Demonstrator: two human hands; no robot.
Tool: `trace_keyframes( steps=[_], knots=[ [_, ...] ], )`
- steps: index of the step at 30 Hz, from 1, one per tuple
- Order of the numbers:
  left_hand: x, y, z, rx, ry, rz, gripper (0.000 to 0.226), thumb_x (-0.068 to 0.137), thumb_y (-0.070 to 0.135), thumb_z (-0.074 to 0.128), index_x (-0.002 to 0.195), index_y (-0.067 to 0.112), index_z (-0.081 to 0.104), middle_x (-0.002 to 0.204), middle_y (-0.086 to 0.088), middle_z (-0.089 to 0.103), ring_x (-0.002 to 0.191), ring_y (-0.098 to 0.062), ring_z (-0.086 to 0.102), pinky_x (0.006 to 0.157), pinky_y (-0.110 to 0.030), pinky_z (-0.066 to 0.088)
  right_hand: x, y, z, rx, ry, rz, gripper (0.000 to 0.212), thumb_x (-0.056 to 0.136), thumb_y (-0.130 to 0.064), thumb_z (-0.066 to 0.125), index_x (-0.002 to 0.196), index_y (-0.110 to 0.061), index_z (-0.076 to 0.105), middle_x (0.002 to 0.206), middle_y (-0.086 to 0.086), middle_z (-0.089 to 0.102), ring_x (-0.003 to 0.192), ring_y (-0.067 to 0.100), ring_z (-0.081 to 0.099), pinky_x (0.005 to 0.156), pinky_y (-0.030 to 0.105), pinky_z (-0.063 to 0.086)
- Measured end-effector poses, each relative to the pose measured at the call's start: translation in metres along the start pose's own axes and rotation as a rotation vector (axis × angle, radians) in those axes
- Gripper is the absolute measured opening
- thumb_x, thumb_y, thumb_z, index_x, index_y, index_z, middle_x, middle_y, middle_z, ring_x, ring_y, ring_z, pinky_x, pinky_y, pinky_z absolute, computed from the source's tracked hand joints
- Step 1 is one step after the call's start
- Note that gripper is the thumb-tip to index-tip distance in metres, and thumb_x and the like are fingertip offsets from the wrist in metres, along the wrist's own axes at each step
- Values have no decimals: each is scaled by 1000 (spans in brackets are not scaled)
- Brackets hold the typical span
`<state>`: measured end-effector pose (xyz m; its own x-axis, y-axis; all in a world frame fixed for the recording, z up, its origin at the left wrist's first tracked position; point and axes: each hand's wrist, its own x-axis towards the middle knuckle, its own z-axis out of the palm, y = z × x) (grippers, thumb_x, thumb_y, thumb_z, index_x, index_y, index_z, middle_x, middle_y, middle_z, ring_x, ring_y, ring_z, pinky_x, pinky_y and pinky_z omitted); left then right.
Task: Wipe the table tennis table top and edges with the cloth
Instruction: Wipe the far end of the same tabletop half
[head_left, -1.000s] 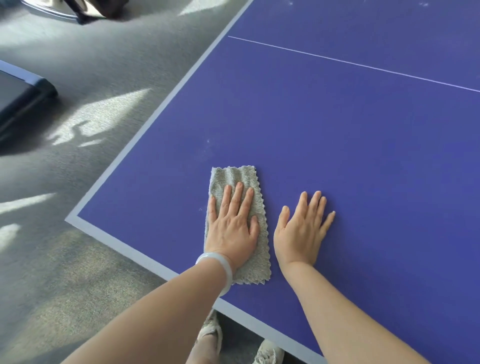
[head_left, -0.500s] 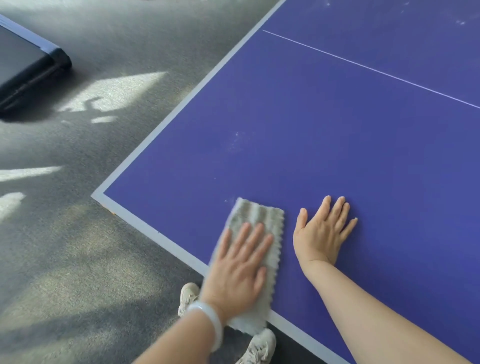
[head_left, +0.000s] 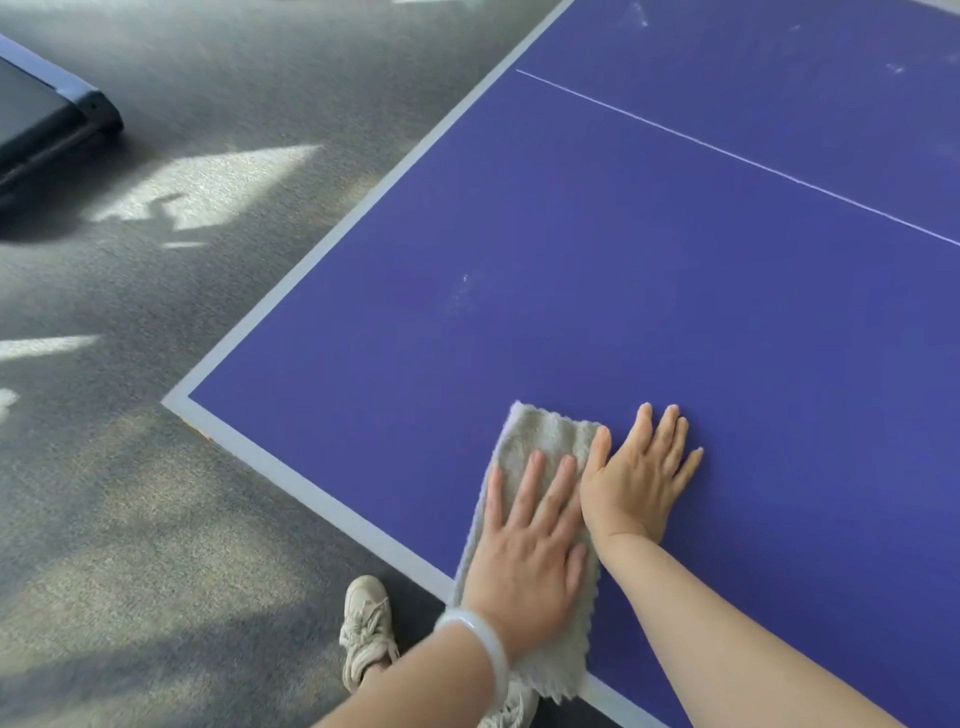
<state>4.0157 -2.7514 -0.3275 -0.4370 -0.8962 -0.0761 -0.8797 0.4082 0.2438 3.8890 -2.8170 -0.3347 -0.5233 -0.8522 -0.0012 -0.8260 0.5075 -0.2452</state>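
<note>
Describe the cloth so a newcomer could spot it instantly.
Find the blue table tennis table and follow its pale near edge. The cloth lies across that edge under the left hand: grey and fluffy, the only fabric on the top.

No txt, labels, brands, nos. or signs are reading legibly anywhere in view. Bench (head_left: 571, 312) is showing only a plain white line (head_left: 727, 153), w/o lettering.

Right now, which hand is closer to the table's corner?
Left. The left hand lies flat on the grey cloth by the near edge, right of the corner. The right hand rests on bare blue tabletop beside the cloth, farther away.
</note>
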Motion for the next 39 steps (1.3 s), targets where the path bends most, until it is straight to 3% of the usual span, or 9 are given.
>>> trace_keyframes(
  steps=[4, 9, 17, 21, 23, 27, 34, 36, 39],
  knots=[
    [11, -59, -15, 108, -35, 207, 66, 97, 46, 35, 158, 32, 16, 165, 7, 14, 153, -21, 5, 120, -53, 4, -1, 1, 2, -7, -2, -9, 63, 102, -39, 40, 154, -5, 30, 164, 19, 17, 154, 30, 11, 124, 54, 2],
    [17, -198, -54, 97, 24, -304, 60, 98, 51, 14, 156, 42, 2, 165, 13, 0, 152, -13, -10, 123, -49, -2, -2, 1, 4, -51, 27, -14, 66, 99, -40, 45, 152, -3, 33, 162, 21, 22, 152, 34, 16, 123, 57, 7],
    [14, -205, -58, 58, 7, -345, 63, 97, 49, 13, 157, 37, 1, 165, 12, -4, 151, -14, -15, 122, -50, -4, -4, -8, -2, -172, -54, -10, 67, 102, -34, 46, 153, 4, 26, 161, 28, 19, 151, 42, 14, 121, 63, 8],
    [14, -209, -57, 49, 4, -324, 62, 98, 50, 13, 158, 36, -1, 166, 10, -4, 151, -15, -15, 122, -53, -2, -16, -42, -3, -264, -55, -331, 64, 100, -29, 53, 150, 6, 34, 158, 25, 30, 149, 39, 26, 121, 59, 19],
    [14, -210, -57, 50, -4, -320, 62, 99, 50, 14, 158, 35, -1, 166, 9, -2, 152, -16, -14, 122, -53, -2, -25, -77, 5, -239, -98, -398, 70, 100, -36, 49, 155, 1, 24, 163, 19, 21, 153, 32, 17, 124, 53, 14],
    [14, -210, -59, 55, 2, -306, 63, 99, 48, 19, 158, 33, 0, 166, 8, -4, 152, -18, -14, 121, -54, -3, -32, -145, 27, -121, -167, -162, 68, 106, -40, 31, 159, -4, 7, 167, 13, 1, 155, 27, -2, 125, 48, -2],
    [-9, -254, -60, 27, -24, 42, 67, 97, 43, 38, 158, 32, 12, 166, 8, 6, 153, -20, 3, 119, -55, 12, -34, -161, 42, -20, 19, -26, 62, 99, -26, 53, 150, 4, 35, 160, 22, 28, 150, 36, 22, 123, 56, 13],
    [-17, -300, -70, 74, -17, -20, 66, 97, 45, 35, 158, 34, 13, 166, 8, 9, 153, -20, 4, 120, -56, 14, -33, -161, 44, -26, 27, -21, 62, 98, -25, 54, 149, 5, 35, 159, 24, 30, 150, 38, 24, 122, 57, 14],
    [-12, -356, -88, 32, -4, -330, 61, 99, 50, 19, 157, 39, 3, 166, 10, 2, 153, -18, -2, 122, -52, 11, -34, -162, 46, -40, 50, -23, 62, 96, -24, 55, 147, 6, 36, 157, 26, 32, 148, 40, 26, 121, 58, 16]
  ],
)
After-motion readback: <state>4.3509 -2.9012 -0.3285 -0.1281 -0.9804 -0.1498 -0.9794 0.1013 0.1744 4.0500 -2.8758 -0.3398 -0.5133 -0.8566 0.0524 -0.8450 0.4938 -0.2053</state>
